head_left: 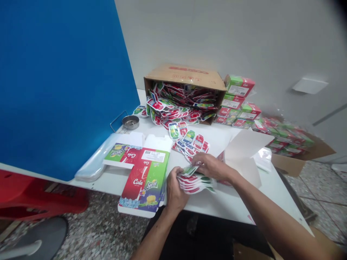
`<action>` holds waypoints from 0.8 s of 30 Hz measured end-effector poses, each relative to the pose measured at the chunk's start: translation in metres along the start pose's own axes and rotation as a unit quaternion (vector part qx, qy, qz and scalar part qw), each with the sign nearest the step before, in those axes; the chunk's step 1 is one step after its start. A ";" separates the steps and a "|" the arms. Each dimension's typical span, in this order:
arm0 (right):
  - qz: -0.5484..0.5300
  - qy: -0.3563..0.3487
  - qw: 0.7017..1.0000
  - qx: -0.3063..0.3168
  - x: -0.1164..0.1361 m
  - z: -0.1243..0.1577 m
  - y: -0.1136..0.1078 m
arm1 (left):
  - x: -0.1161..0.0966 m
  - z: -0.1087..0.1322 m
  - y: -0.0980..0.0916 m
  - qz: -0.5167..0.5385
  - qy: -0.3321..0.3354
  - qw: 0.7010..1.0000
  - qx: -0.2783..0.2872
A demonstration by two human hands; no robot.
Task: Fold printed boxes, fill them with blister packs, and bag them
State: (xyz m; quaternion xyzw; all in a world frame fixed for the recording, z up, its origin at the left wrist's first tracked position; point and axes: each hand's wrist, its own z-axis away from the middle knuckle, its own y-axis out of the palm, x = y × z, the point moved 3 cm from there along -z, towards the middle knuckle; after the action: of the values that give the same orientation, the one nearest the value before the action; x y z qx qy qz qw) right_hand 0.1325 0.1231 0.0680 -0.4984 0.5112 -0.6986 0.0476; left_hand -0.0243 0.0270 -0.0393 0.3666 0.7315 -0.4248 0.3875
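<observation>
My left hand (175, 189) grips a stack of small red, green and white candy packets (195, 183) from below, just above the white table (238, 202). My right hand (213, 167) rests on top of the stack, its fingers pinching the topmost packet. More loose packets (189, 141) lie on the table just beyond my hands. A partly folded white carton (244, 151) stands right behind my right hand.
A brown cardboard box (187, 77) lies on its side at the back, spilling packets. Flat printed Cola and Sprite cartons (143, 177) lie left of my hands. Filled boxes (240, 101) are stacked at right. A small metal dish (130, 122) sits by a blue panel (62, 79).
</observation>
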 end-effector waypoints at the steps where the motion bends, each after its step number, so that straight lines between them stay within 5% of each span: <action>1: -0.006 0.015 1.000 0.001 0.001 0.001 0.002 | 0.000 -0.001 -0.001 0.006 -0.005 1.000 0.015; 5: -0.083 0.011 0.994 0.077 0.012 0.005 0.000 | -0.005 -0.007 -0.005 0.032 0.038 0.998 0.046; 8: -0.156 0.034 0.971 0.180 0.006 -0.007 -0.015 | -0.003 -0.007 -0.004 0.095 0.002 0.993 0.067; 10: -0.185 0.086 0.968 0.145 -0.015 -0.030 -0.033 | 0.000 -0.006 -0.001 0.133 -0.053 0.987 0.079; 13: -0.070 0.213 0.973 -0.053 -0.066 -0.077 -0.060 | 0.000 -0.005 0.000 0.158 -0.094 0.980 0.079; 15: 0.048 0.321 0.945 -0.044 -0.101 -0.104 -0.063 | -0.002 -0.006 -0.002 0.162 -0.092 0.980 0.072; 17: 0.078 0.356 0.931 -0.018 -0.126 -0.123 -0.060 | -0.004 -0.007 -0.004 0.165 -0.093 0.980 0.067; 24: 0.128 0.334 0.933 -0.044 -0.146 -0.127 -0.056 | -0.001 -0.006 -0.005 0.173 -0.101 0.976 0.080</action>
State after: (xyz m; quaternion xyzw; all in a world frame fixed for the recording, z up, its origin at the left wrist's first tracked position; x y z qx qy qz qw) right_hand 0.1360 0.3184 0.0184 -0.1678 0.5876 -0.7894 -0.0590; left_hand -0.0298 0.0301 -0.0342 0.4730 0.5777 -0.4428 0.4965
